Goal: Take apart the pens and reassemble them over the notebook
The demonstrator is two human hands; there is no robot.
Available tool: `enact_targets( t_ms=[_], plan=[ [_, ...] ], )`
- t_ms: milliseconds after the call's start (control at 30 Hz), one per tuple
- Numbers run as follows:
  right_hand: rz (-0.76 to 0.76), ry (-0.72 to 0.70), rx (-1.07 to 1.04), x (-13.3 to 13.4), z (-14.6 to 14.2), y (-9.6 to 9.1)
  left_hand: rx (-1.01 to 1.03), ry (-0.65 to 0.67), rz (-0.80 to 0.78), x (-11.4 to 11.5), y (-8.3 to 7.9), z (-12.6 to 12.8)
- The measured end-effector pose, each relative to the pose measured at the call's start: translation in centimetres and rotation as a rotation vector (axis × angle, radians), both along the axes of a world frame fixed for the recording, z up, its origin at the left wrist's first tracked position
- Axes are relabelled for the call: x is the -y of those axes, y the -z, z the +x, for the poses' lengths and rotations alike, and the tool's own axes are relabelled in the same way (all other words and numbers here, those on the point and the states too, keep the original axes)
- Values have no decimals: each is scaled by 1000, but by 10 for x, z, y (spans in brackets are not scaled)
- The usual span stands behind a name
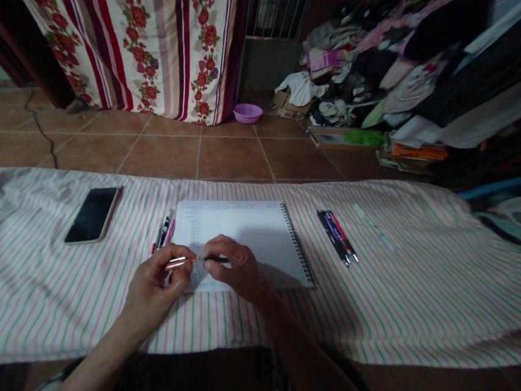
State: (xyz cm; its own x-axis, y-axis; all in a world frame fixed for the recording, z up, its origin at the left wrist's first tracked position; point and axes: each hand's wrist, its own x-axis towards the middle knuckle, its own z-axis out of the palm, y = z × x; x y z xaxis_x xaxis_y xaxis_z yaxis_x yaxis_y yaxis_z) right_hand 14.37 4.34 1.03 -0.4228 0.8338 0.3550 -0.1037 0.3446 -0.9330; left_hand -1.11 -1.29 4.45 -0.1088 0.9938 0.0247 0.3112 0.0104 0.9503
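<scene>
My left hand [156, 281] and my right hand [234, 268] meet over the lower left corner of a spiral notebook [257, 232] lying on a striped cloth [393, 294]. Both hands pinch the same thin pen [184, 262], the left on its orange end, the right on its darker end. The pen lies almost level between them. The notebook page shows faint handwriting near its left edge.
A few pens [165, 232] lie left of the notebook, and a dark phone [93, 214] further left. More pens [337, 237] and a pale one [372, 226] lie to the right. Beyond are tiled floor, a floral curtain [133, 29], a purple bowl [247, 113] and heaped clothes [392, 67].
</scene>
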Motion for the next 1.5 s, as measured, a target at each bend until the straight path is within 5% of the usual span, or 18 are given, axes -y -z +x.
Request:
enact_targets(
  t_ms=[233, 433, 900, 1500],
  plan=[
    [12, 14, 7, 0, -1, -1, 805, 1, -264, -4, -2, -3],
    [28, 6, -1, 0, 0, -1, 1126, 111, -325, -8, -2, -3],
    [52, 21, -5, -1, 0, -1, 1239, 210, -303, -6, -5, -3],
    [65, 23, 22, 0, 1, -2, 1071, 240, -258, -8, 3, -6]
  ],
)
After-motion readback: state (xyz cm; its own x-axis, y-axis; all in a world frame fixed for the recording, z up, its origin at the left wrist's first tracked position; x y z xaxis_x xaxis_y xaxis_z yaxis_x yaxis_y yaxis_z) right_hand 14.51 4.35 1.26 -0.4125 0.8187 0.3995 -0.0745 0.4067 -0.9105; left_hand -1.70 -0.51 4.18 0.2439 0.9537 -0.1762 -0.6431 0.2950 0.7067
